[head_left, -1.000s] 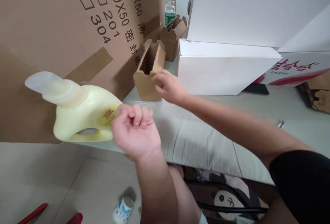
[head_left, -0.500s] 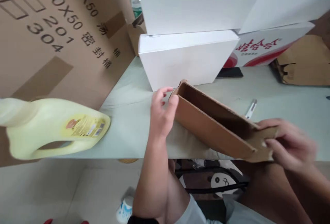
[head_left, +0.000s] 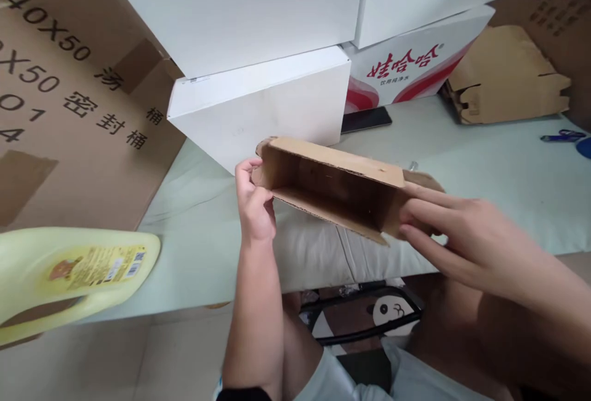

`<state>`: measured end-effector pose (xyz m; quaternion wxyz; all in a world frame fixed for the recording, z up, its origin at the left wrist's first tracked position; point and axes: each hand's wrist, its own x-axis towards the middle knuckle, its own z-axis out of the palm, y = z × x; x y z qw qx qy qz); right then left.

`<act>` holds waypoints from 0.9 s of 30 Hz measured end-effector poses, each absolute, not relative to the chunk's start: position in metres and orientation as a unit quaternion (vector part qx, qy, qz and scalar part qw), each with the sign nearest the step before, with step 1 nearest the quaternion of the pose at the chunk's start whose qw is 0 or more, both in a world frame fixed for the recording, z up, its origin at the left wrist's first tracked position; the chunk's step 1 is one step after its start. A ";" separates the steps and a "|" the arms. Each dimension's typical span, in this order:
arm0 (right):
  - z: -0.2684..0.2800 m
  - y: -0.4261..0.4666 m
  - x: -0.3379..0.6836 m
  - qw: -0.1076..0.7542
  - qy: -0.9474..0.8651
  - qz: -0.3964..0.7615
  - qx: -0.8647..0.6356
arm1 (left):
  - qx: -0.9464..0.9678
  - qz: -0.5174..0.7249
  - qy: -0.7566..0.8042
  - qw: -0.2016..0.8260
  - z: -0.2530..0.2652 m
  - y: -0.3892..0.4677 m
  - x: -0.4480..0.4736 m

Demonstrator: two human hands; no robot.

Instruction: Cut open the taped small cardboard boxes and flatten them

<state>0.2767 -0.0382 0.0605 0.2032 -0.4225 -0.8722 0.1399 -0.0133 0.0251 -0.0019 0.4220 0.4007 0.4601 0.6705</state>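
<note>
A long, narrow brown cardboard box (head_left: pixel 337 211) is held up above the front of the table, its open side turned toward me so the inner walls show. My left hand (head_left: pixel 257 201) grips its left end, thumb at the near edge and fingers around the end flap. At the other end, my right hand (head_left: pixel 455 234) pinches a flap between thumb and fingers. Right behind the cardboard box stands a plain white box (head_left: pixel 272 102). A small whitish object (head_left: pixel 413 166) shows partly past the box's far edge.
A pale yellow jug (head_left: pixel 83 278) lies at the left beside a large printed carton (head_left: pixel 83 117). Across the back are a white box with red lettering (head_left: pixel 401 71), a dark phone-like slab (head_left: pixel 367 119) and flattened cardboard (head_left: pixel 508 81). The table (head_left: pixel 498 185) is covered in pale green.
The cardboard box has tipped so its opening faces me more, and its right end has risen. My right hand has moved up and left with it. The view has shifted right.
</note>
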 end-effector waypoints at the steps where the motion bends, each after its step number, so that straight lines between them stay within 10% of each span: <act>1: 0.058 -0.034 0.276 0.194 -0.869 0.138 -0.433 | 0.397 0.665 0.467 0.428 -0.003 0.024 -0.012; 16: 0.067 -0.049 0.259 0.199 -0.839 0.460 -0.210 | 0.457 0.652 0.549 0.254 -0.011 0.019 -0.018; 19: 0.063 -0.052 0.270 0.326 -0.761 0.552 -0.103 | 0.470 0.637 0.554 0.258 -0.012 0.017 -0.022; 23: 0.032 -0.025 0.282 0.492 -0.606 0.428 -0.455 | 0.495 0.608 0.569 0.248 -0.014 0.015 -0.028; 27: -0.018 0.021 0.281 0.204 -0.535 0.205 -0.793 | 0.518 0.593 0.572 0.229 -0.017 0.015 -0.032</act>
